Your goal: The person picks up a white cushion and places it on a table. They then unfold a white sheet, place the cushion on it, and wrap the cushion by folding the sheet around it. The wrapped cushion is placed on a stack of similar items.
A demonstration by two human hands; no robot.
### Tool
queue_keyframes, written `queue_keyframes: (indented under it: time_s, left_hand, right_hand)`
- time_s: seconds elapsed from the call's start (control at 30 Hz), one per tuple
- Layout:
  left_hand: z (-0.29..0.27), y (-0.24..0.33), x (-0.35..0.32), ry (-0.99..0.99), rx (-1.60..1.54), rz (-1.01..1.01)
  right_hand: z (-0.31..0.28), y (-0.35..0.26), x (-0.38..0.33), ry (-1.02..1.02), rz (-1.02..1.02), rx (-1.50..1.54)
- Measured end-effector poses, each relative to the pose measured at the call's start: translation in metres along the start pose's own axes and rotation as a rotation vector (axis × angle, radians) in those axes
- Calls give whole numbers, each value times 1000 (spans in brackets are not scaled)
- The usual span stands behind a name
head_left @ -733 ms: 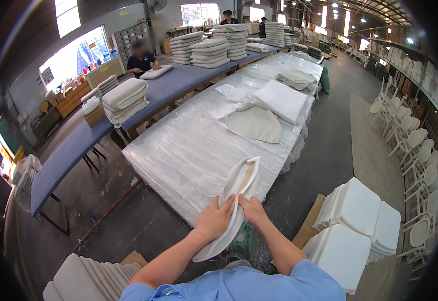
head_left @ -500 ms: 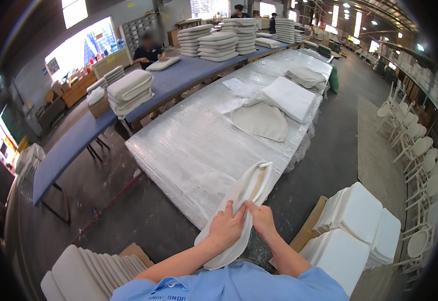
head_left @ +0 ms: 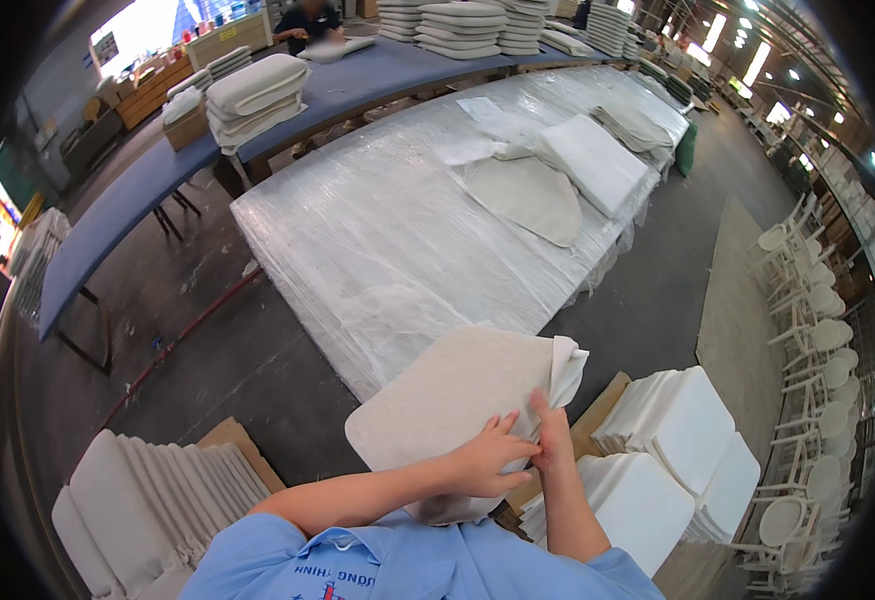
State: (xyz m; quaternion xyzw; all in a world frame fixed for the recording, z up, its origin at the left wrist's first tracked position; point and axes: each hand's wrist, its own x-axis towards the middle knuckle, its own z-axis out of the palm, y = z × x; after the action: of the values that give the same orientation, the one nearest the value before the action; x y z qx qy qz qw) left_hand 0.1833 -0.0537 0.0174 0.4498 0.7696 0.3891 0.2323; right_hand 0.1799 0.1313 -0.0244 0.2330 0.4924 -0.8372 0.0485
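Note:
A beige, rounded seat cushion is held in front of my body, its broad face turned up. At its right end a loose white flap of the cover is folded out. My right hand is closed on the cushion's right edge, thumb on top. My left hand lies across the face near that edge with its fingers stretched and apart, close to the right hand. My left forearm crosses the lower part of the cushion.
Ahead is a plastic-wrapped table bearing a flat beige cover and a white pad. White pads are stacked at right, beige cushions at lower left. A person works at the blue table. White chairs line the right.
The cushion has turned from edge-on, with its opening showing, to broad face up. My right hand has moved right to its edge; the left hand has spread its fingers.

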Motion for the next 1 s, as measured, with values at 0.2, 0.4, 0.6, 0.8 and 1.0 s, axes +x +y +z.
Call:
queue_keyframes:
  time_s: [0.2,0.4,0.6,0.8,1.0]
  left_hand:
    - [4,-20,-38,142,-543,-17]
    - [15,-32,-143,373,-832,-321]
    - [46,-42,-264,783,-701,-669]
    - [76,-85,-328,1147,-670,-744]
    - [8,-121,-421,1119,-543,-707]
  right_hand:
    - [3,21,33,180,-131,-210]
    - [-55,8,59,146,119,-154]
    - [-32,26,71,-76,255,-521]
    - [159,47,59,-533,-48,-1116]
    - [358,38,-3,-994,-621,-1491]
